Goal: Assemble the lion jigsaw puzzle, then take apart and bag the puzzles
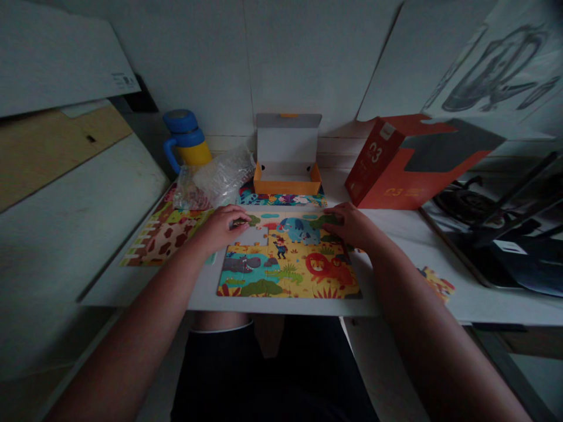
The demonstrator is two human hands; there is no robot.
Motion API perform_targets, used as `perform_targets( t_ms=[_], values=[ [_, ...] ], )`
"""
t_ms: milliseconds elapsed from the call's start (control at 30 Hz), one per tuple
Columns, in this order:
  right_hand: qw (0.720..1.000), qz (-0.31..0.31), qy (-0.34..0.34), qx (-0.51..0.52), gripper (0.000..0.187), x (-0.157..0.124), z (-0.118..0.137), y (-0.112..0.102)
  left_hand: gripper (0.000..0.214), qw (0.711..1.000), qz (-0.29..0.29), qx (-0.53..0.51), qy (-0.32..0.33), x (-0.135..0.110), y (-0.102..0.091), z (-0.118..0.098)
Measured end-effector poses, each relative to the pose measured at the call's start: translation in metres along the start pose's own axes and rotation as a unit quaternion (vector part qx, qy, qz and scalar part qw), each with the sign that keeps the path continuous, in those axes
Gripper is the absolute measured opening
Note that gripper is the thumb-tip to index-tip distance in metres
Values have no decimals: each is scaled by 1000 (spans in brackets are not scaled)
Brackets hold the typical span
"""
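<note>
A colourful animal jigsaw puzzle (288,266) lies on the white table (396,293) in front of me, with an elephant, a hippo, a crocodile and lions on it. My left hand (222,227) rests on its upper left corner, fingers curled and pinching a puzzle piece (246,222) at the edge of a gap in the picture. My right hand (349,224) lies on the upper right corner, fingers bent and pressing down on the pieces there.
A giraffe-patterned puzzle sheet (165,234) lies left. Behind are a crumpled plastic bag (217,179), a blue and yellow bottle (187,140), an open orange and white box (288,158) and a red box (396,167). One loose piece (437,283) lies at right, beside a dark tray (505,234).
</note>
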State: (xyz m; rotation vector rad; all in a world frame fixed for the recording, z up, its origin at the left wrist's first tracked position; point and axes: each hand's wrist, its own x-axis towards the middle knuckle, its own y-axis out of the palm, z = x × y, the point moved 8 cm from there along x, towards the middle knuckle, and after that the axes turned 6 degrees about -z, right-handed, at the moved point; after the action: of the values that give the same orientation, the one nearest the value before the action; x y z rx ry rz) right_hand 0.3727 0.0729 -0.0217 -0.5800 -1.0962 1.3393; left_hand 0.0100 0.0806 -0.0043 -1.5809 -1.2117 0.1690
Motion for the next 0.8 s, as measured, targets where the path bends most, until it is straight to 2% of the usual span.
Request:
perform_targets(
  t_ms=[133, 400, 467, 600, 700, 800],
  values=[
    [1000, -8, -16, -10, 37, 2, 5, -2, 15, 1000, -5, -4, 7, 0, -1, -2],
    [1000, -8, -3, -18, 30, 1, 12, -7, 14, 1000, -9, -17, -1, 0, 0, 3],
    [1000, -19, -4, -20, 25, 1, 14, -15, 14, 1000, -9, -17, -6, 0, -1, 4],
    [999, -34, -5, -42, 22, -4, 8, -45, 14, 1000, -11, -21, -15, -1, -3, 4],
    [997, 7, 21, -71, 25, -19, -12, -62, 14, 999, -18, -26, -14, 0, -4, 4],
    [993, 92, 49, -58, 46, -41, -29, -62, 14, 1000, -13, -24, -9, 1, -5, 1]
  ],
)
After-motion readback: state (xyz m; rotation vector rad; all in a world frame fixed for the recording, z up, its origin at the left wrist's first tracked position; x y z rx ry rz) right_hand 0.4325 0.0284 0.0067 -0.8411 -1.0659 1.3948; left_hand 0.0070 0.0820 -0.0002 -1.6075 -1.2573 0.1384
